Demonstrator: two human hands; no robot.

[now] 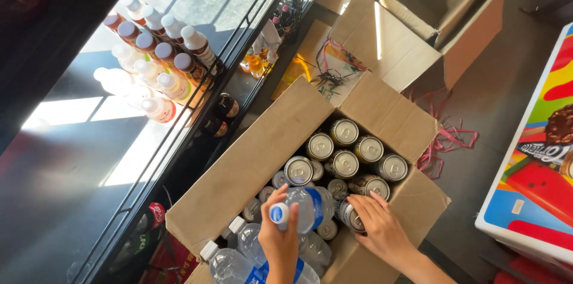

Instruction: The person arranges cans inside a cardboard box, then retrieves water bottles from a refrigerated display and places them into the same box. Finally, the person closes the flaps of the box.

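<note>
My left hand [279, 239] grips a clear water bottle [305, 206] with a blue label and white cap, held sideways over an open cardboard box [256, 153]. Reaching into the same box, my right hand [377, 224] rests its fingers on a silver-topped can [352, 217]. Inside the box stand several cans [345, 163] with silver lids. More water bottles [239, 260] lie in the box's near corner, partly hidden by my left hand.
A glass shelf [89, 159] on the left carries several capped drink bottles [158, 63]. An empty open cardboard box [430, 15] sits at the back. Pink string [444, 141] lies on the floor. A colourful freezer lid [537, 182] is at right.
</note>
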